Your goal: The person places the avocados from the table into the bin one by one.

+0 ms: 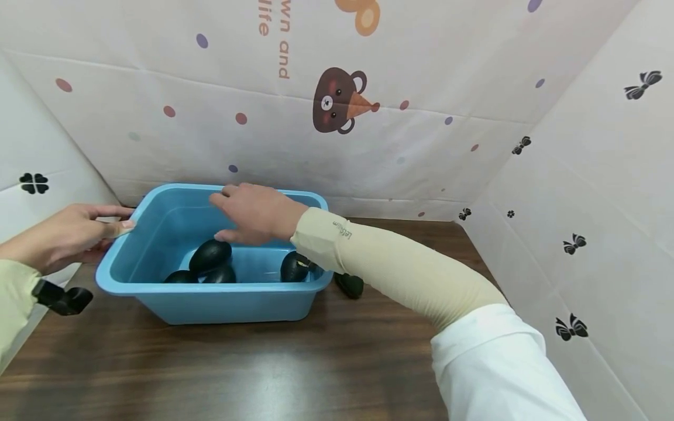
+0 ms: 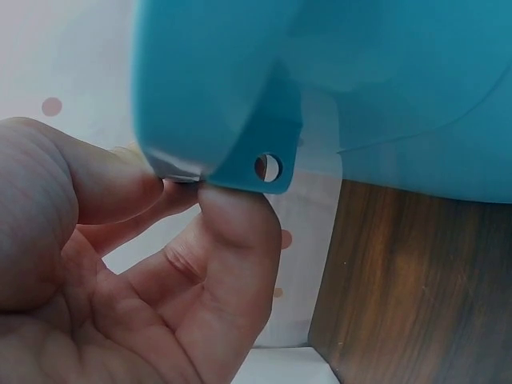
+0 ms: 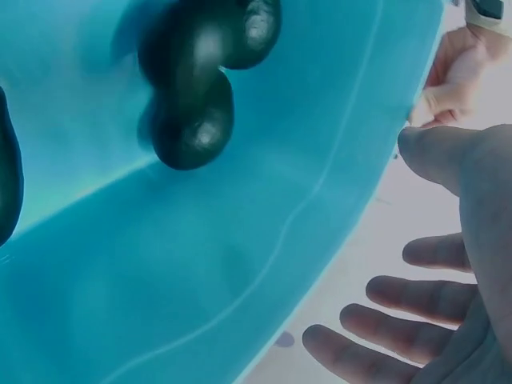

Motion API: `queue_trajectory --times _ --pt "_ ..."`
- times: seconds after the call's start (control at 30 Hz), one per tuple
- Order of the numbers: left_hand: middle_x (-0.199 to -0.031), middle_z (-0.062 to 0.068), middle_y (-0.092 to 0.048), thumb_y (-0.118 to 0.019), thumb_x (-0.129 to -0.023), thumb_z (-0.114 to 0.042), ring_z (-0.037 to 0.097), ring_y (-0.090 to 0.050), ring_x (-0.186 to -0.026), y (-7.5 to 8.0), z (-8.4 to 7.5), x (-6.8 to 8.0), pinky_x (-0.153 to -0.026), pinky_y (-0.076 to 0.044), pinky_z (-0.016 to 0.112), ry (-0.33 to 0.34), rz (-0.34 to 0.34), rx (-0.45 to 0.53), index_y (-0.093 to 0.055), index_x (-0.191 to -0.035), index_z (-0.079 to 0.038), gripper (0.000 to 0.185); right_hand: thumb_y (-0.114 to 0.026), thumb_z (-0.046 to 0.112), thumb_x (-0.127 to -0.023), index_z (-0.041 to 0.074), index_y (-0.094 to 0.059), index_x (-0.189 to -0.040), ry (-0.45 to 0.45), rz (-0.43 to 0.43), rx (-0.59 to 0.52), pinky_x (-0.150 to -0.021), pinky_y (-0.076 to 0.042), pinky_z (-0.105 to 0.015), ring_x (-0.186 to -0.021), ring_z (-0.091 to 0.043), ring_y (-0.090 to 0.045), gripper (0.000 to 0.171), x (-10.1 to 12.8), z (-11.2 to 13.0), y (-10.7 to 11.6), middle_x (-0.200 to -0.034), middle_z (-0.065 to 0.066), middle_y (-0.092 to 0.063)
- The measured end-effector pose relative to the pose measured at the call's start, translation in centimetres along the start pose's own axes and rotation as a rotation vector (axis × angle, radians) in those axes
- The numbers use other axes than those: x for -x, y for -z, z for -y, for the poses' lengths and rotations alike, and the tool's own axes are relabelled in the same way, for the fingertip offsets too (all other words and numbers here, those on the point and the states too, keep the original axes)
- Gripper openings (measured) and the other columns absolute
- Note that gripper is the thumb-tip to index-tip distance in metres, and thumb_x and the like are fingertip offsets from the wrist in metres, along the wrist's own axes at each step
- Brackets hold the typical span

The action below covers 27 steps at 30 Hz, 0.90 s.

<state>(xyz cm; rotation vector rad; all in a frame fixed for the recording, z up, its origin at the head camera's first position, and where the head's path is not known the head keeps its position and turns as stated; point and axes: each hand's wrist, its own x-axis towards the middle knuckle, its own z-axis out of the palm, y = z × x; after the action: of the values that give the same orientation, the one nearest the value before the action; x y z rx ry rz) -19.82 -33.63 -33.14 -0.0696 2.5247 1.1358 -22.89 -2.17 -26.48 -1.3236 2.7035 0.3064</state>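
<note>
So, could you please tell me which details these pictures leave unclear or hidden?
- Head view: the right hand and sleeve cover part of the blue tub, so the count of dark avocados inside is uncertain.
- Head view: the dark object on the table beside the tub is half hidden by the forearm.
- Left wrist view: the tub's corner hides the fingertips of the left hand.
- Right wrist view: the avocados are blurred and cut off by the edges.
</note>
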Motion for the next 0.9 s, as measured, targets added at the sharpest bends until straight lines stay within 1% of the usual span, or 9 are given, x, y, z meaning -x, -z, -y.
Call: queue_trajectory --times 0.13,0.27,0.5,0.63,0.73,0.8,0.9 --pt "-0.102 0.016 -0.073 -0.042 -0.113 -0.035 0.023 -0.070 -0.082 0.1 0.1 0.0 -0.077 -0.066 0.051 -0.008 0.009 -0.022 -0.015 -0.159 0.013 0.073 -0.056 0.058 -0.103 0.022 -0.036 -0.161 -0.021 -0.018 -0.014 -0.120 -0.045 -0.030 -0.141 -0.015 -0.051 0.071 0.7 -0.7 0.2 -0.161 0.000 -0.047" --pt "-0.104 0.019 -0.072 -0.043 -0.112 -0.038 0.024 -0.070 -0.082 0.2 0.5 -0.1 -0.078 -0.066 0.052 -0.007 0.012 -0.036 -0.014 -0.159 0.014 0.075 -0.056 0.056 -0.103 0.021 -0.036 -0.162 -0.004 -0.051 -0.018 -0.121 -0.044 -0.030 -0.143 -0.017 -0.049 0.071 1.6 -1.3 0.0 -0.162 -0.001 -0.046" --pt "-0.102 0.018 -0.073 -0.042 -0.113 -0.036 0.023 -0.070 -0.082 0.2 0.4 -0.1 -0.077 -0.066 0.051 -0.010 0.008 -0.039 -0.013 -0.158 0.015 0.074 -0.052 0.057 -0.105 0.019 -0.037 -0.161 0.029 -0.104 -0.007 -0.124 -0.039 -0.030 -0.148 -0.017 -0.043 0.069 3.7 -2.0 -0.4 -0.163 -0.001 -0.045" --pt "-0.101 0.017 -0.072 -0.043 -0.112 -0.036 0.024 -0.069 -0.081 0.1 0.4 -0.2 -0.077 -0.066 0.051 -0.011 0.012 -0.045 -0.012 -0.158 0.015 0.075 -0.052 0.056 -0.105 0.019 -0.039 -0.161 0.034 -0.164 -0.038 -0.127 -0.036 -0.032 -0.151 -0.018 -0.040 0.069 5.2 -2.6 -0.7 -0.164 -0.001 -0.044" --pt "-0.106 0.028 -0.070 -0.043 -0.112 -0.039 0.024 -0.069 -0.081 0.1 0.6 -0.3 -0.078 -0.066 0.051 -0.013 -0.002 -0.055 -0.012 -0.159 0.014 0.077 -0.054 0.055 -0.105 0.017 -0.041 -0.160 0.049 -0.224 -0.084 -0.128 -0.035 -0.033 -0.151 -0.019 -0.040 0.068 6.6 -3.0 -1.1 -0.163 -0.002 -0.045" --pt "-0.113 0.036 -0.066 -0.043 -0.112 -0.041 0.024 -0.069 -0.082 0.0 0.8 -0.3 -0.078 -0.066 0.052 -0.019 -0.009 -0.058 -0.011 -0.159 0.014 0.079 -0.055 0.055 -0.105 0.016 -0.041 -0.160 0.061 -0.263 -0.105 -0.128 -0.033 -0.035 -0.152 -0.020 -0.038 0.069 7.7 -3.3 -1.4 -0.163 -0.003 -0.044" --pt "-0.120 0.042 -0.061 -0.042 -0.111 -0.043 0.025 -0.070 -0.082 0.0 1.0 -0.4 -0.078 -0.066 0.053 -0.024 -0.017 -0.068 -0.011 -0.159 0.013 0.080 -0.056 0.055 -0.104 0.015 -0.040 -0.160 0.075 -0.314 -0.130 -0.130 -0.031 -0.038 -0.154 -0.021 -0.035 0.070 9.2 -3.6 -2.0 -0.164 -0.005 -0.042"
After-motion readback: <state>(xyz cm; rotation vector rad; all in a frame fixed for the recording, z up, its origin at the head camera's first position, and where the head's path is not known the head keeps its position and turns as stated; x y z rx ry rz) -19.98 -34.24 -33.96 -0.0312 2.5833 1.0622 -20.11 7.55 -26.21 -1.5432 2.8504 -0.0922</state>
